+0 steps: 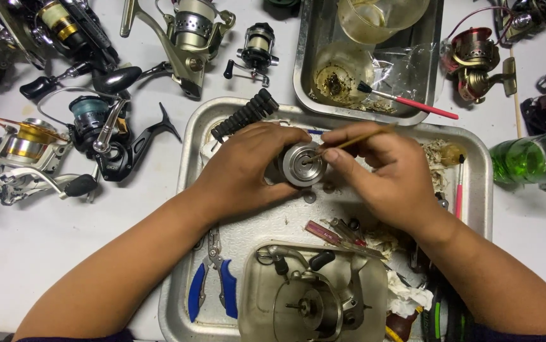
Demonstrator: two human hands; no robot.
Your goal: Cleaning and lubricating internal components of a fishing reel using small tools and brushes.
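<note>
My left hand (244, 168) grips a round silver reel spool (303, 164) over the large metal tray (187, 152), its open face turned up toward me. My right hand (387, 171) pinches a thin wooden-handled brush (355, 140), and the brush tip rests inside the spool's centre. Both hands meet at the middle of the tray. Part of the spool's side is hidden by my left fingers.
A clear tub with a reel body (311, 297) sits in the tray's near end beside blue-handled pliers (213, 285) and a red screwdriver (327, 233). A second tray (304, 76) holds bowls and a red brush. Several fishing reels (95, 126) lie left; a green bottle (529, 158) lies right.
</note>
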